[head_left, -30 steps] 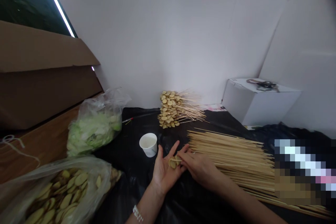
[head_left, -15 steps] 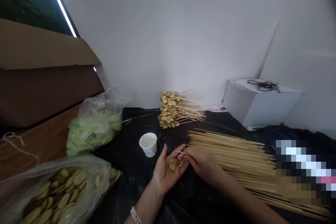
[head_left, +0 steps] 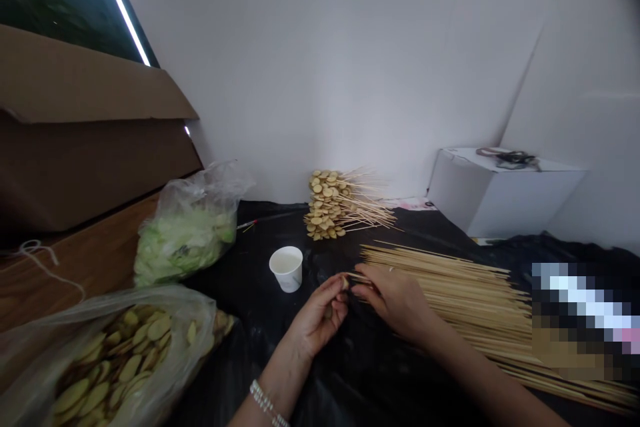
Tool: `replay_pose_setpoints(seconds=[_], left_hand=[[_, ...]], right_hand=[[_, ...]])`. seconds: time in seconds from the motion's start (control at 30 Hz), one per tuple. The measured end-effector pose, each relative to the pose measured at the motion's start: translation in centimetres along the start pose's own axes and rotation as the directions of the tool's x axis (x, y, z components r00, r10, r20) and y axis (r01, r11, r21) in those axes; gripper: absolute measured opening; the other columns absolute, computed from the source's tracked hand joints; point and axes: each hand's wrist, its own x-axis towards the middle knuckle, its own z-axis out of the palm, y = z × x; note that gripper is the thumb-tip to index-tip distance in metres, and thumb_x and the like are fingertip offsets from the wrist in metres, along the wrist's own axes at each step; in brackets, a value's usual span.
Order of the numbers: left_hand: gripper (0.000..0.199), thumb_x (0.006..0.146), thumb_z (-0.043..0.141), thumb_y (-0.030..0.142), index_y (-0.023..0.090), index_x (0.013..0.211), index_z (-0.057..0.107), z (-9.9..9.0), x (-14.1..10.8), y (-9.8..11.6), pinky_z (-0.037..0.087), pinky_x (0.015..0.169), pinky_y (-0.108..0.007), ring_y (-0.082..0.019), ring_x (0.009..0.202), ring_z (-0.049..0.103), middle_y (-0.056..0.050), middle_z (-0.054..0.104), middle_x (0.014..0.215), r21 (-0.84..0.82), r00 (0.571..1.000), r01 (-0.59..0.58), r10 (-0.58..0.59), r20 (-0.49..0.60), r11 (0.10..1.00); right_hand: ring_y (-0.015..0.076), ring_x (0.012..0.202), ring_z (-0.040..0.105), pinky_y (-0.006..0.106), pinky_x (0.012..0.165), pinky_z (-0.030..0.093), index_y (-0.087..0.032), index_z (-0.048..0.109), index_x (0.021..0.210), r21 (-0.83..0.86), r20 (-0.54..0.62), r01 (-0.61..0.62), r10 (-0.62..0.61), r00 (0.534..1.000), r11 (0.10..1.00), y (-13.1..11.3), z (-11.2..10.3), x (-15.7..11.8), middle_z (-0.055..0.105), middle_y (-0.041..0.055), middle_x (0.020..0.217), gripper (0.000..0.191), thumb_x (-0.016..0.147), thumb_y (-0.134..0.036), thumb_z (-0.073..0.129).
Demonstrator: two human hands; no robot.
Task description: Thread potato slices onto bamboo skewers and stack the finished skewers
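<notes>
At nine o'clock from the hands, a brown corrugated cardboard box (head_left: 75, 160) is resting on a brown wooden counter (head_left: 80, 273), with a loop of white string (head_left: 43, 260) lying across the wood. At eight o'clock, a clear plastic bag of pale yellow potato slices (head_left: 135, 353) is slumping over the edge of a black plastic sheet (head_left: 380, 380), and at ten o'clock a clear plastic bag of pale green chopped leaves (head_left: 185, 237) is sitting just behind it. A small white paper cup (head_left: 287, 268) is standing upright on the sheet at eleven o'clock, near a tall stack of skewered tan potato rounds (head_left: 325, 207) at twelve o'clock. The left hand (head_left: 317, 317), wearing a white beaded bracelet (head_left: 265, 401), is curling closed around a small tan potato slice (head_left: 345, 283), which is sitting at its fingertips, touching the right hand. The right hand (head_left: 397, 300) is pinching a thin bamboo skewer (head_left: 361, 278) with its fingers together, its point meeting that slice. A wide pile of loose bamboo skewers (head_left: 450, 300) is lying just beside it at three o'clock, and a white cube-shaped box (head_left: 505, 193) is standing at two o'clock
</notes>
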Motion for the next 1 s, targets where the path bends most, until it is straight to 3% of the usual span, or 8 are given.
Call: replay_pose_setpoints(seconds=[0.13, 0.23, 0.33, 0.5, 1.0], left_hand=[[0.008, 0.083, 0.059, 0.005, 0.011, 0.088, 0.061, 0.0, 0.1, 0.4, 0.047, 0.051, -0.010, -0.005, 0.061, 0.058, -0.005, 0.063, 0.080, -0.074, 0.998, -0.042, 0.039, -0.039, 0.996], [0.008, 0.083, 0.061, 0.007, 0.013, 0.087, 0.060, -0.2, 0.1, 0.4, 0.041, 0.042, -0.009, -0.003, 0.055, 0.054, -0.003, 0.062, 0.080, -0.092, 0.998, -0.054, 0.053, -0.014, 0.994], [0.011, 0.081, 0.064, 0.007, 0.014, 0.088, 0.060, -0.5, 0.2, 0.4, 0.035, 0.038, -0.008, -0.001, 0.052, 0.050, -0.002, 0.062, 0.080, -0.097, 0.998, -0.062, 0.063, 0.005, 0.993], [0.011, 0.081, 0.063, 0.006, 0.014, 0.088, 0.062, -0.6, 0.4, 0.4, 0.038, 0.040, -0.009, -0.002, 0.053, 0.051, -0.004, 0.065, 0.088, -0.107, 0.996, -0.072, 0.067, -0.051, 0.992], [0.012, 0.077, 0.069, 0.007, 0.013, 0.087, 0.066, -0.3, 0.4, 0.0, 0.037, 0.040, -0.007, -0.001, 0.052, 0.050, -0.003, 0.066, 0.089, -0.035, 0.991, -0.107, 0.104, -0.079, 0.994]], right_hand=[[0.0158, 0.072, 0.060, 0.025, 0.064, 0.037, -0.019, 0.058, 0.097, -0.028, 0.041, -0.074, 0.075, 0.996, 0.997, 0.1, -0.6, 0.2, 0.066, 0.0031, 0.080, 0.028, 0.099, -0.030, 0.032], [0.0151, 0.069, 0.057, 0.025, 0.060, 0.033, -0.020, 0.059, 0.088, -0.089, 0.049, -0.039, 0.043, 0.998, 0.995, -0.1, -0.8, 0.1, 0.062, 0.0028, 0.078, 0.029, 0.097, -0.023, 0.031], [0.0143, 0.071, 0.056, 0.025, 0.061, 0.033, -0.021, 0.062, 0.097, -0.107, 0.056, 0.010, -0.004, 0.998, 0.994, -0.5, -0.8, -0.1, 0.063, 0.0033, 0.084, 0.026, 0.094, -0.017, 0.036], [0.0146, 0.071, 0.058, 0.024, 0.060, 0.034, -0.022, 0.063, 0.107, -0.128, 0.094, 0.040, -0.028, 0.995, 0.991, -0.9, -0.5, -0.3, 0.065, 0.0040, 0.088, 0.029, 0.089, -0.012, 0.042], [0.0152, 0.073, 0.059, 0.025, 0.059, 0.034, -0.022, 0.063, 0.107, -0.162, 0.124, 0.022, -0.002, 0.992, 0.987, -1.1, -0.3, -0.3, 0.065, 0.0037, 0.090, 0.030, 0.087, -0.012, 0.044]])
